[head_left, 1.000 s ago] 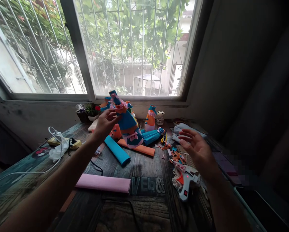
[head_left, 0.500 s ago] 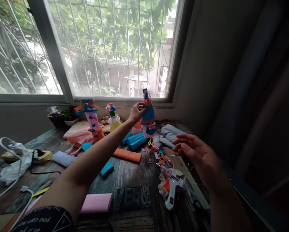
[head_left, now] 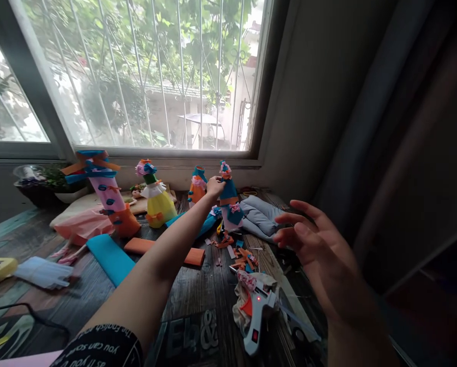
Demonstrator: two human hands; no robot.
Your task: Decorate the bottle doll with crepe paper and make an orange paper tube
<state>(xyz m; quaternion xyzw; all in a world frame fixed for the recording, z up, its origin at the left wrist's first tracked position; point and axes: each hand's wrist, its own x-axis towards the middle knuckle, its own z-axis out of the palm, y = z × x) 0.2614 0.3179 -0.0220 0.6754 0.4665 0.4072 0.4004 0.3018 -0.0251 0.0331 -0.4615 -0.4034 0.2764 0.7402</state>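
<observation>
My left hand [head_left: 215,187] reaches far across the table and grips the upper part of a decorated bottle [head_left: 228,196], dressed in blue, orange and pink crepe paper with a small bow. The bottle is upright; whether its base rests on the table I cannot tell. My right hand [head_left: 312,239] hovers over the right side, fingers apart and curved, holding nothing. Below and left of it lies a white glue gun [head_left: 256,311] with a red light, on a crumpled cloth. Scissors [head_left: 299,334] lie beside the gun, partly in shadow.
Other decorated bottles stand behind: a pink and orange one [head_left: 108,196], a yellow one [head_left: 160,204] and an orange one [head_left: 197,188]. Crepe paper rolls [head_left: 109,257], glue sticks [head_left: 45,272], paper scraps [head_left: 247,259] and a grey folded cloth [head_left: 261,216] lie around. A barred window [head_left: 155,76] is behind.
My left hand has lowered the decorated bottle slightly and set it farther back. My view has turned right, so things on the table appear shifted left. My right hand stays open.
</observation>
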